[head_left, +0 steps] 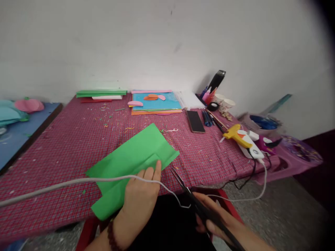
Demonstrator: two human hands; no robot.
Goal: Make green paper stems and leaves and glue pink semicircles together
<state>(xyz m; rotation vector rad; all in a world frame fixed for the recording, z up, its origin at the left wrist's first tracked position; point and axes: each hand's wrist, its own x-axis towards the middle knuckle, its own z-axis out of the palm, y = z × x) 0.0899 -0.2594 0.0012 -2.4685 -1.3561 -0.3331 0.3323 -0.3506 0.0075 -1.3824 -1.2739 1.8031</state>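
My left hand (142, 191) presses on a folded sheet of green paper (125, 157) at the table's front edge, its fingertips over a smaller green flap. The thumb is hidden. A dark red bead bracelet is on that wrist. Black-handled scissors (199, 205) are held in my right hand (220, 216), just off the table's edge. Their blades look nearly closed and point up and left, apart from the paper. A white cord (86, 180) crosses in front of the paper and over my left hand.
Small paper scraps dot the red checked tablecloth (68, 146). Coloured sheets (170, 101) lie at the back. To the right are a phone (195, 121), pens (206, 118), paper cups (226, 104), a yellow glue gun (237, 135) and a white power strip (250, 148). A pink stool (288, 164) stands beyond.
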